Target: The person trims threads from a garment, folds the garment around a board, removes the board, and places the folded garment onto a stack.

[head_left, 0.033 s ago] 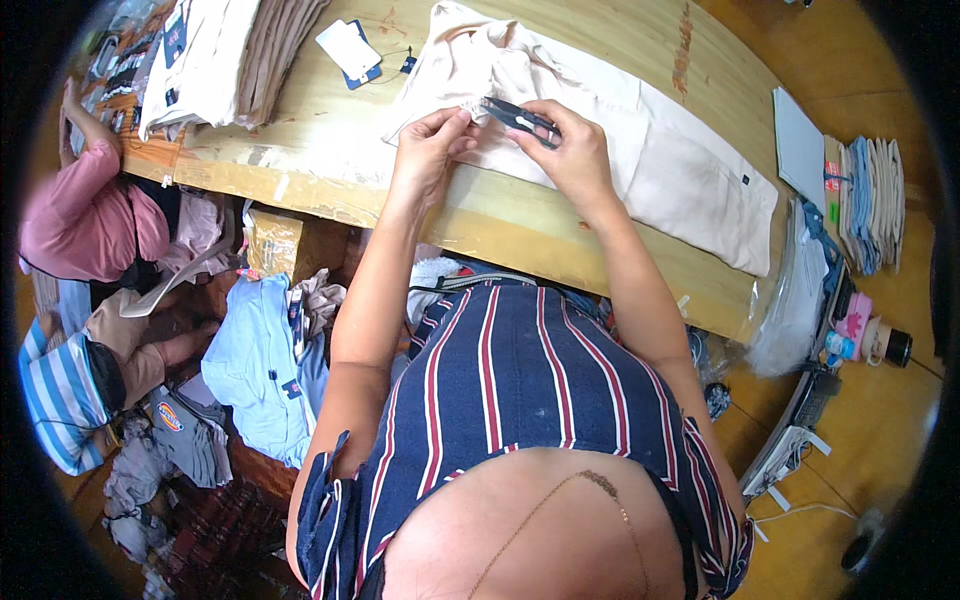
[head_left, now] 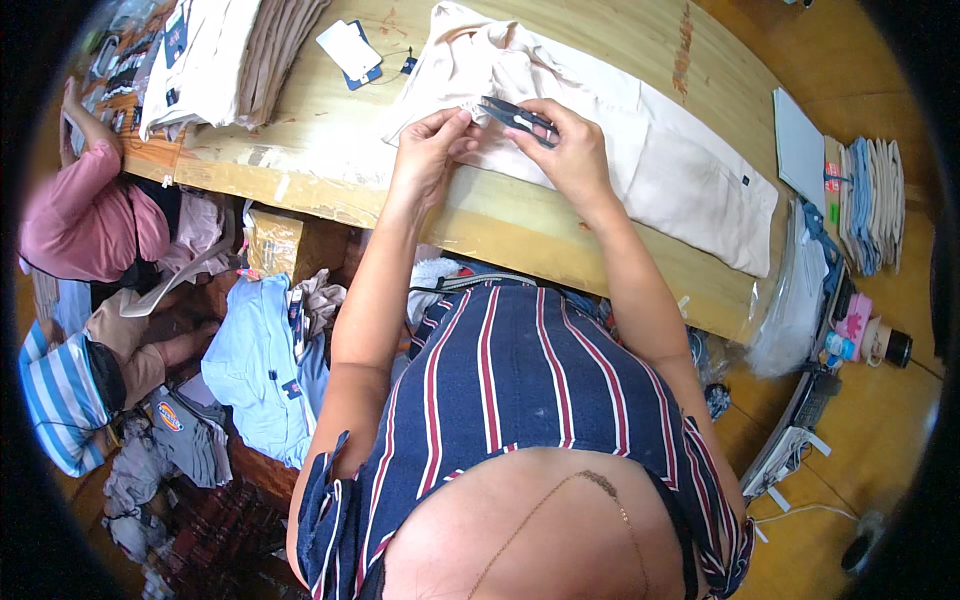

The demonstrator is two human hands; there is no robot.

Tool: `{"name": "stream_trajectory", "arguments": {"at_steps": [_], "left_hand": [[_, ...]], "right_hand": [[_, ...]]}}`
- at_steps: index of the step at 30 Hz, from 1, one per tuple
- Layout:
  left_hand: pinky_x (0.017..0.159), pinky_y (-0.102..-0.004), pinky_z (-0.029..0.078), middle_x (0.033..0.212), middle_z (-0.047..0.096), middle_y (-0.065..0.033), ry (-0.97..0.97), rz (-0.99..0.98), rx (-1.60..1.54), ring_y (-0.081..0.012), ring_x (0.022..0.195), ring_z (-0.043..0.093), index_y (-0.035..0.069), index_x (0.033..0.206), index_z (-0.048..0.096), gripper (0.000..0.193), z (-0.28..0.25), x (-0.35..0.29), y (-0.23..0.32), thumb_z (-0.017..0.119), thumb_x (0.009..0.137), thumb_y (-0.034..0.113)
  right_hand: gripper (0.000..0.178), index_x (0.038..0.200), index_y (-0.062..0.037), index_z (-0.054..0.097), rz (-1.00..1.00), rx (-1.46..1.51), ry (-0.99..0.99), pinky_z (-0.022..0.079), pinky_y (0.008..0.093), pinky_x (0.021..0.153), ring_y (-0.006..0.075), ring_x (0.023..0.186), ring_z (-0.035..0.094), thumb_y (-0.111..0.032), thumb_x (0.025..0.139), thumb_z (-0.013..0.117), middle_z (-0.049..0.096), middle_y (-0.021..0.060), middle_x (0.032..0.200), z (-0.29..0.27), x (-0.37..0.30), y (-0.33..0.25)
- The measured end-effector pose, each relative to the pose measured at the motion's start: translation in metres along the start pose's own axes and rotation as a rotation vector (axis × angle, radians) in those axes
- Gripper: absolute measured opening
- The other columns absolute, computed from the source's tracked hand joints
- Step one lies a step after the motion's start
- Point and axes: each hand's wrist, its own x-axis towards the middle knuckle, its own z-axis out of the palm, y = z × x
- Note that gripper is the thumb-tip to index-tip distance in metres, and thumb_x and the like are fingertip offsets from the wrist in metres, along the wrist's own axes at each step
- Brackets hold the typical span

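Pale cream trousers [head_left: 690,170] lie stretched along the table, with their bunched top end under my hands. My left hand [head_left: 432,150] pinches an edge of that cloth between thumb and fingers. In my right hand [head_left: 568,150] is a pair of black thread snips [head_left: 513,117]. Their blades point left and reach the gathered cloth, close to my left fingertips. Whether a thread lies between the blades is too small to tell. White and dark blue tags [head_left: 348,52] rest on the table, left of the trousers.
Folded cream garments [head_left: 215,65] are stacked on the table [head_left: 330,190] at the left. A person in pink [head_left: 85,215] sits beyond them. Light blue clothes [head_left: 262,365] and grey clothes [head_left: 190,440] are piled below. More folded garments [head_left: 870,200] stand at the right.
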Motion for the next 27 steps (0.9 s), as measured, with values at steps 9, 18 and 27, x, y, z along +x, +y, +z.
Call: {"name": "stream_trajectory", "arguments": {"at_steps": [9,18,27], "left_hand": [[0.062,-0.0222,0.049,0.08,0.06,-0.0071,-0.124,-0.011,-0.197,-0.013,0.073,0.058,0.001,0.089,0.058,0.014,0.002,-0.001,0.006,0.056,0.081,0.012],[0.057,-0.0199,0.045,0.074,0.058,-0.0042,0.06,0.031,-0.049,-0.011,0.067,0.056,0.001,0.088,0.058,0.014,0.015,-0.001,0.006,0.057,0.081,0.012],[0.048,-0.0167,0.037,0.071,0.055,-0.0006,0.133,0.051,0.077,-0.0066,0.056,0.048,0.003,0.088,0.056,0.013,0.011,0.003,0.005,0.058,0.08,0.014]], "right_hand": [[0.026,0.087,-0.0075,0.06,-0.199,-0.142,0.049,0.047,0.029,0.054,0.0199,0.063,0.061,-0.021,0.067,0.068,0.061,0.007,0.076,0.003,0.007,-0.005],[0.023,0.087,-0.0053,0.061,-0.064,0.042,0.153,0.046,0.0276,0.056,0.018,0.061,0.058,-0.018,0.069,0.067,0.062,0.0077,0.078,-0.011,0.019,0.019],[0.029,0.094,-0.0107,0.061,0.296,-1.023,0.481,0.044,0.0363,0.073,0.0264,0.08,0.057,-0.026,0.07,0.064,0.061,0.01,0.087,-0.193,0.065,0.176]]}}
